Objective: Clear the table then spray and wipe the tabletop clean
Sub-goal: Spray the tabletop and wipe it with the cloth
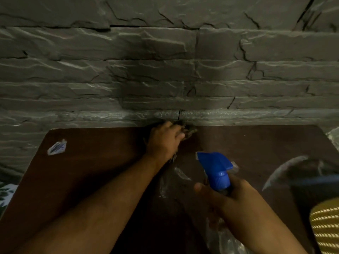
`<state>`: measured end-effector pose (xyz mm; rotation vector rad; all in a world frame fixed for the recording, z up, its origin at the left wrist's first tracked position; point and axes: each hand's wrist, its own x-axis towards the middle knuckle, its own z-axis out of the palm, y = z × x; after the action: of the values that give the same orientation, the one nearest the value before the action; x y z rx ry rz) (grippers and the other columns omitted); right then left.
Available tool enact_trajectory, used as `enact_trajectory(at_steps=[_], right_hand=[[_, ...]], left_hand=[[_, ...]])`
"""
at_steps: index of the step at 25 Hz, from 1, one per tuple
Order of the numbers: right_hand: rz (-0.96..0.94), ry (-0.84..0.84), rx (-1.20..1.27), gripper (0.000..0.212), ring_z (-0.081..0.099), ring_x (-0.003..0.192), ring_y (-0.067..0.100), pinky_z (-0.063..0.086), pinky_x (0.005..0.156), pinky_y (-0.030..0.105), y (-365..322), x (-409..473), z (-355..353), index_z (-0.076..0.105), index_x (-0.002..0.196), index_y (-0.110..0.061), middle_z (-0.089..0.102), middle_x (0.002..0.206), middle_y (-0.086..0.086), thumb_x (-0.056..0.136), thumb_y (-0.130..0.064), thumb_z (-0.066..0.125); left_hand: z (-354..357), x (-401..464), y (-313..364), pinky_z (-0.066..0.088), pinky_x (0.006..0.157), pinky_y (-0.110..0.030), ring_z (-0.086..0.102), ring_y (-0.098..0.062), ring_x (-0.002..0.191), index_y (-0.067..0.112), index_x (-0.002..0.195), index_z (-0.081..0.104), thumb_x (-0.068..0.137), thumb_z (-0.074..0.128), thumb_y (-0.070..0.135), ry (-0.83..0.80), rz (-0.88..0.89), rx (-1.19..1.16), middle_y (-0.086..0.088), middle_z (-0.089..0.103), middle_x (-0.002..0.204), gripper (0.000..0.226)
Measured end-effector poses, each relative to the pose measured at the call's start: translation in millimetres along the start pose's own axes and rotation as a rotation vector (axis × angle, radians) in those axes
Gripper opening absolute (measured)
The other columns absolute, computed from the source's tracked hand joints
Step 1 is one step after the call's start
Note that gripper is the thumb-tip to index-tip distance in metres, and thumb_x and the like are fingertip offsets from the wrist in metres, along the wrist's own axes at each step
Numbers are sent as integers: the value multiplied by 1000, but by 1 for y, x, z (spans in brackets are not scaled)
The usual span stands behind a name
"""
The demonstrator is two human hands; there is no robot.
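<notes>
A dark brown tabletop stands against a grey stone wall. My left hand reaches to the table's far edge and presses a dark crumpled cloth onto the wood; most of the cloth is hidden under the fingers. Nearer to me, my right hand grips a spray bottle with a blue trigger head, its nozzle pointing left and away. The bottle's body is hidden inside my hand. Wet streaks shine on the wood between my two arms.
A small white and blue sticker or wrapper lies at the table's far left corner. A yellow striped rounded object sits at the lower right edge. A pale curved reflection shows on the right of the table. The stone wall rises directly behind.
</notes>
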<state>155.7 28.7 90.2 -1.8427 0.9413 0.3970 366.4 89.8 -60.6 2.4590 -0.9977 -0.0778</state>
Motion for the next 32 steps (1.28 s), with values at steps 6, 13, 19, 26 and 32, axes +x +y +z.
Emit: enact_trajectory(at_steps=[6, 13, 19, 26, 32], right_hand=[[20, -13, 56, 34, 70, 72, 19, 58, 81, 43, 2, 3, -2, 62, 86, -32, 71, 75, 2, 67, -59, 71], [1, 28, 62, 40, 69, 68, 18, 57, 78, 45, 9, -4, -10, 65, 78, -31, 71, 68, 1, 58, -65, 66], [22, -15, 72, 32, 70, 69, 16, 57, 76, 38, 15, -10, -3, 63, 83, -32, 72, 71, 0, 67, -59, 68], [91, -53, 62, 33, 70, 60, 13, 58, 70, 36, 31, -20, 4, 60, 91, -34, 71, 69, -1, 70, -58, 70], [86, -26, 41, 34, 68, 76, 13, 55, 77, 34, 41, -29, 5, 60, 91, -34, 70, 81, -4, 70, -59, 70]], left_hand=[[7, -4, 13, 46, 87, -33, 55, -19, 104, 25, 125, 60, 96, 50, 39, -36, 71, -1, -1, 54, 119, 33], [-9, -22, -5, 45, 80, -32, 57, -17, 93, 25, 123, 61, 95, 49, 38, -149, 319, 31, -1, 58, 107, 32], [-3, -36, 5, 47, 76, -29, 52, -10, 90, 21, 127, 61, 96, 51, 33, -78, 223, -14, -1, 57, 109, 34], [-10, -45, -6, 44, 80, -29, 53, -13, 95, 27, 128, 59, 98, 47, 39, -114, 211, 26, 0, 55, 114, 34], [-10, -57, -6, 43, 81, -30, 51, -11, 95, 28, 131, 57, 97, 50, 37, -168, 259, 62, 1, 54, 112, 36]])
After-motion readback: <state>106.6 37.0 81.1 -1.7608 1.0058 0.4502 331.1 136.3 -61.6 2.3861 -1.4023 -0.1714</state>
